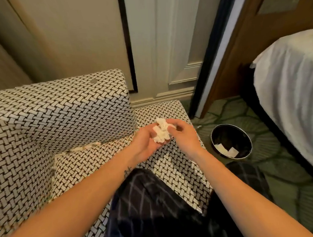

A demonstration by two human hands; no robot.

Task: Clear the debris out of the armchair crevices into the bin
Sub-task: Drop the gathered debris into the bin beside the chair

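A patterned armchair point(52, 114) in a black-and-white weave is seen beneath and to the left of both hands, its seat cushion lying directly under them. A bed point(291, 86) covered in white is seen well to the right of the hands. A green patterned carpet point(274, 166) is spread between armchair and bed. A leg in dark checked trousers point(147, 200) is rested on the seat between the two forearms.

A round black bin point(229, 138) is stood on the carpet just to the right of the right hand, beside the armchair. Two pale pieces of paper point(232, 152) are seen lying at its bottom; the rest of its inside is dark.

The left hand point(146, 146) is turned palm up and cupped beneath a crumpled white tissue wad point(162, 132), which is held above the seat. The right hand point(184, 135) is brought against the wad from the right, and its fingers are curled onto it in a pinch. The wad is thus gripped by both hands together.

A strip of pale debris point(84, 148) is seen lodged in the crevice between seat cushion and arm, to the left of the left hand.
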